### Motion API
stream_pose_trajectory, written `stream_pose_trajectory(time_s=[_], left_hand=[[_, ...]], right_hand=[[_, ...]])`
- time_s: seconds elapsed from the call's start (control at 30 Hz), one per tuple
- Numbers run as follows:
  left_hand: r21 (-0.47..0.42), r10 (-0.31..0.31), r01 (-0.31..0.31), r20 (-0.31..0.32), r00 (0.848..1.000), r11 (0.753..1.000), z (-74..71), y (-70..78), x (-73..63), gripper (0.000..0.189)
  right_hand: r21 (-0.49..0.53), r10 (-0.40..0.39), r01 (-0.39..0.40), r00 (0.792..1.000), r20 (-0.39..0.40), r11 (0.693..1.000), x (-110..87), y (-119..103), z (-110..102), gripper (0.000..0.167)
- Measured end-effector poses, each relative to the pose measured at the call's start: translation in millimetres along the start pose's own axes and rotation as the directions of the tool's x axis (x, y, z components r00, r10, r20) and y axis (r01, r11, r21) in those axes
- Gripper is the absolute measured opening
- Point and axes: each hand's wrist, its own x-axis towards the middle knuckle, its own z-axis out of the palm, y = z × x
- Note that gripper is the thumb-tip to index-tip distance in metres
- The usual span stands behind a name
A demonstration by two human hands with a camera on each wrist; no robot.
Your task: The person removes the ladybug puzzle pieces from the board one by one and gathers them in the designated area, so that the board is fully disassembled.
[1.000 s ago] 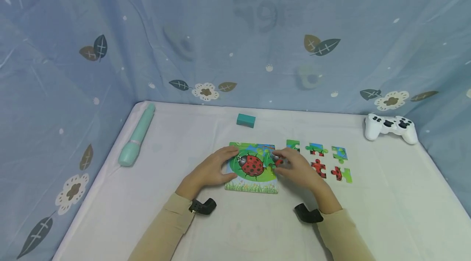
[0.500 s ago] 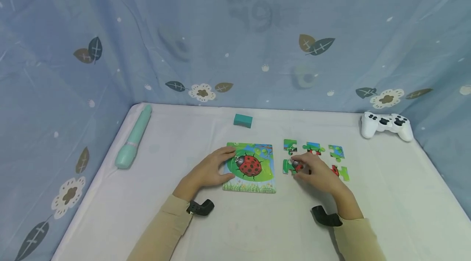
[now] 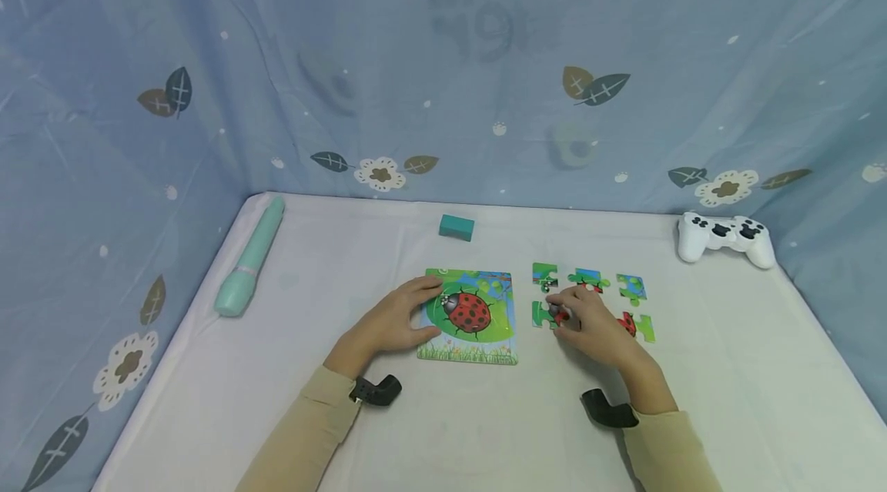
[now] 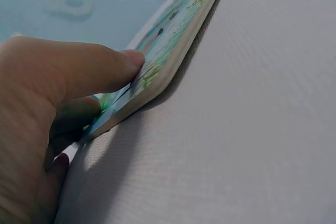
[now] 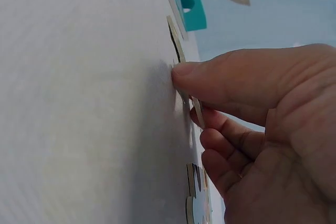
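A square ladybug puzzle board (image 3: pixel 468 312) lies on the white cloth in the head view. My left hand (image 3: pixel 398 320) grips its left side, thumb over the lower part and fingers at the upper part. In the left wrist view the thumb presses on the board's top (image 4: pixel 157 61). To the right of the board, my right hand (image 3: pixel 592 326) pinches a green-and-red puzzle piece (image 3: pixel 541 314) at the cloth between thumb and fingers. The right wrist view shows this piece edge-on (image 5: pixel 176 40). Another piece, green and blue (image 3: pixel 544 275), lies just behind it.
More loose puzzle pieces lie right of and behind my right hand, among them a blue-green one (image 3: pixel 631 286) and a red-green one (image 3: pixel 635 325). A teal block (image 3: pixel 456 227) stands behind the board. A white game controller (image 3: pixel 725 238) and a mint-coloured wand-like object (image 3: pixel 251 257) lie near the edges.
My right hand has moved rightward from the board's right side, taking the puzzle piece to the loose ones. Since half a second ago it has barely moved. My left hand stays at the board.
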Motion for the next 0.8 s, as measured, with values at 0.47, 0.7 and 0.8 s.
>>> stream_pose_trajectory(time_s=[0.47, 0.7, 0.8], left_hand=[[-0.005, 0.003, -0.004, -0.004, 1.000, 1.000, -0.4, 0.3, 0.6, 0.068], [-0.014, 0.004, -0.004, -0.005, 1.000, 1.000, -0.3, 0.6, 0.3, 0.069], [-0.011, 0.008, -0.008, -0.008, 1.000, 1.000, -0.5, 0.7, 0.6, 0.069]], right_hand=[[0.006, 0.008, -0.008, 1.000, 0.000, 1.000, 0.9, -1, -1, 0.048], [0.075, 0.032, -0.033, 0.999, 0.015, 0.997, 1.6, -14, -1, 0.050], [0.121, 0.024, -0.028, 0.999, 0.042, 0.992, 2.4, -22, 2, 0.050]])
